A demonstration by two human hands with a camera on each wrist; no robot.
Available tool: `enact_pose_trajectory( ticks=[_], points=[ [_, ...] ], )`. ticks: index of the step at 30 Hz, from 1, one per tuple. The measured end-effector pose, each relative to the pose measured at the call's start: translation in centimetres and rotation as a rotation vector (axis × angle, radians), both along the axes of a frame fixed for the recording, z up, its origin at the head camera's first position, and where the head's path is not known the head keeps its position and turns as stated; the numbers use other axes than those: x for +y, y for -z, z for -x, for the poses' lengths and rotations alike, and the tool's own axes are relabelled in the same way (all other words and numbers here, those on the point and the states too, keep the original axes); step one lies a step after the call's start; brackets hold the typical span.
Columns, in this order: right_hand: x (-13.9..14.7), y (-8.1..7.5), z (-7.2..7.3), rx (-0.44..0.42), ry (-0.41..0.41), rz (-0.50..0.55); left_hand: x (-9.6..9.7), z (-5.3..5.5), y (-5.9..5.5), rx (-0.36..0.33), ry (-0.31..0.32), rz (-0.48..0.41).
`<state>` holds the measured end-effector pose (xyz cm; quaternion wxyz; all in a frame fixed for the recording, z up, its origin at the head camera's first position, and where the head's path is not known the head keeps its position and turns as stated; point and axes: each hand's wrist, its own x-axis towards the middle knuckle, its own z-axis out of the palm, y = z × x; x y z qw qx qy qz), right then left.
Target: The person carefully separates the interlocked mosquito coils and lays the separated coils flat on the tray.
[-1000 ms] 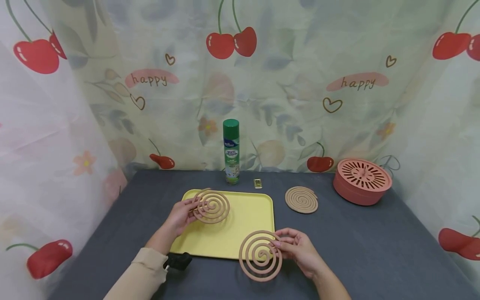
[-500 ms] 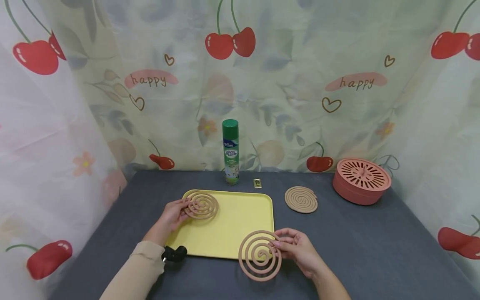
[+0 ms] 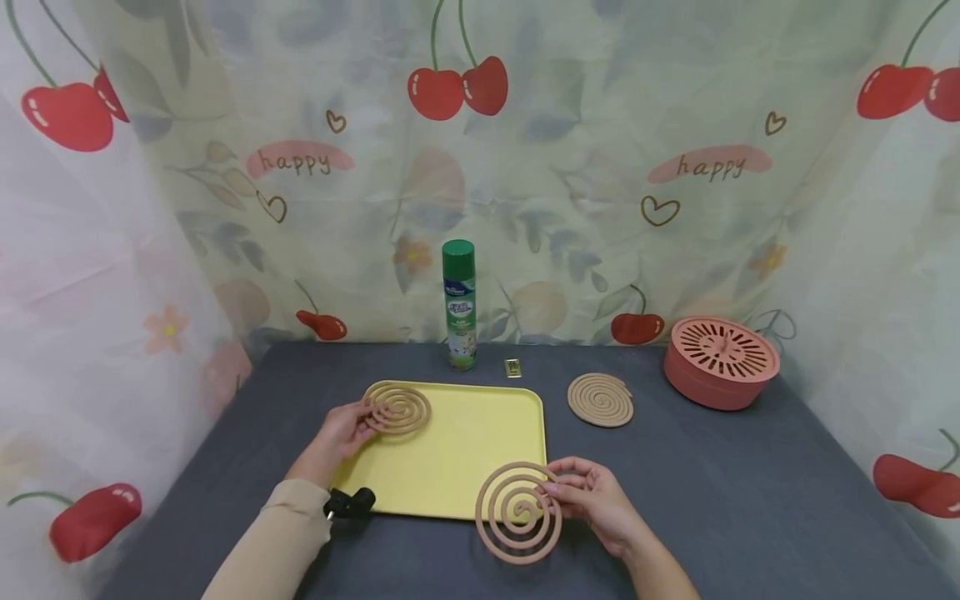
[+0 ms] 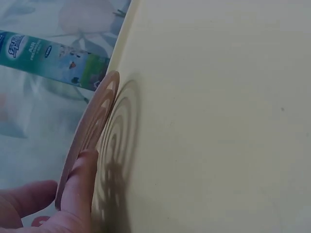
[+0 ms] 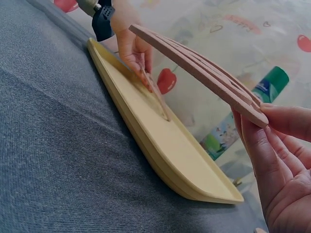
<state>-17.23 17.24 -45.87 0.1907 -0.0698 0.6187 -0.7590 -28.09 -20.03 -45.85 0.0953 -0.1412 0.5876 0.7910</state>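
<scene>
A brown mosquito coil (image 3: 408, 410) is pinched at its left edge by my left hand (image 3: 347, 432), low over the back left part of the yellow tray (image 3: 480, 442). Its shadow falls on the tray in the left wrist view. My right hand (image 3: 588, 498) pinches a second mosquito coil (image 3: 519, 543) by its right edge, thumb on top and fingers beneath. That coil overlaps the tray's front right corner in the head view, and the right wrist view shows it held up in the air. A third coil (image 3: 600, 400) lies flat on the dark table, right of the tray.
Behind the tray stands a green air freshener can (image 3: 460, 308), with a small gold packet (image 3: 513, 367) beside it. A round pink box with a slotted lid (image 3: 722, 362) sits at the back right. Printed curtains (image 3: 555, 167) hang along the back and sides.
My left hand has moved left with its coil, which has come lower and flatter over the tray. My right hand and its coil have stayed almost in place.
</scene>
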Motion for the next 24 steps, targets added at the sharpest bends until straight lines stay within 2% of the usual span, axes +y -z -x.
enact_pose_trajectory(
  ticks=[5, 12, 24],
  points=[
    [0.0, 0.0, 0.0, -0.001, 0.005, -0.004, -0.3, -0.1, -0.1, -0.002, -0.024, -0.031],
    [0.0, 0.0, 0.0, 0.008, 0.001, -0.002, -0.2, -0.2, -0.7, -0.002, -0.007, -0.051],
    [0.0, 0.1, 0.1, -0.011, 0.006, -0.011, -0.2, -0.1, -1.1, 0.006, 0.008, 0.004]
  ],
)
